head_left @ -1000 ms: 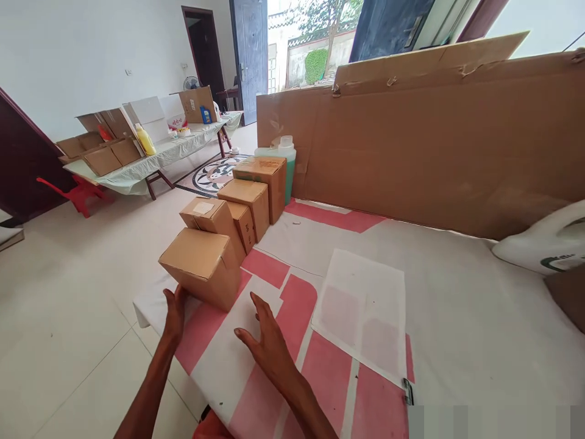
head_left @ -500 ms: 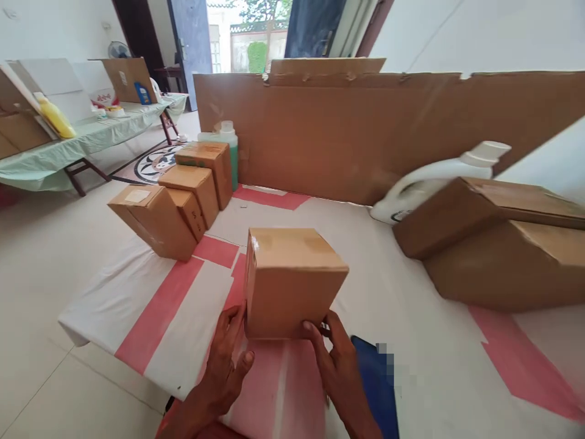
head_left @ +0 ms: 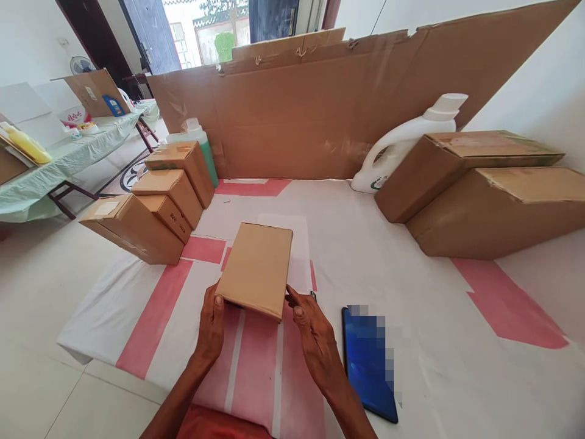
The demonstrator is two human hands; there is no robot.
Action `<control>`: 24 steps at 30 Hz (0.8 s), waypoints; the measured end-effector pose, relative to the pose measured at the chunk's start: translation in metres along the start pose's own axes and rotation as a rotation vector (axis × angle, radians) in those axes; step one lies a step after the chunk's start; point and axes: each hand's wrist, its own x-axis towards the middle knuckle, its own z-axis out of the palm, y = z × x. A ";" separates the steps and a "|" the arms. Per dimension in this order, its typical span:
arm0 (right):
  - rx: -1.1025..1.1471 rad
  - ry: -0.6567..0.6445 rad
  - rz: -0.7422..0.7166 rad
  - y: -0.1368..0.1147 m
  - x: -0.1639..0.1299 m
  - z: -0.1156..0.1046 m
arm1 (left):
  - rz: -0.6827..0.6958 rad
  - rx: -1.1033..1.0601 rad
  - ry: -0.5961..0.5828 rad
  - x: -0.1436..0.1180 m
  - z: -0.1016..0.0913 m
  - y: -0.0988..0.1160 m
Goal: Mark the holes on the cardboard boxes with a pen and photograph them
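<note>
Both hands, left hand (head_left: 211, 323) and right hand (head_left: 313, 332), grip one small box (head_left: 256, 268) near the worktop's (head_left: 347, 244) front edge; four boxes (head_left: 155, 207) wait along the left edge.

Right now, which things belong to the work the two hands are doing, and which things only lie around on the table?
In the work:
- small cardboard box, tilted
- left hand and right hand, one on each side of it

Only lying around:
- blue phone
- row of small boxes
- green bottle
- white jug
- two big cartons
- cardboard sheet
</note>
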 end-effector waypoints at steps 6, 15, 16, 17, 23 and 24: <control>0.000 0.008 0.078 0.023 -0.005 -0.007 | -0.100 -0.090 0.038 0.001 -0.009 -0.013; 0.010 0.114 0.080 -0.022 0.003 -0.020 | 0.387 0.152 -0.111 -0.011 -0.020 0.064; -0.002 0.136 0.081 -0.032 0.006 -0.026 | 0.463 0.183 -0.094 -0.008 -0.021 0.075; -0.013 0.153 0.079 -0.040 0.009 -0.032 | 0.519 0.208 -0.078 -0.005 -0.021 0.084; 0.011 0.121 0.084 -0.062 0.009 -0.042 | 0.488 0.076 -0.039 0.021 -0.007 0.088; 0.012 0.123 0.103 -0.065 0.007 -0.041 | 0.454 0.020 -0.054 0.024 -0.004 0.087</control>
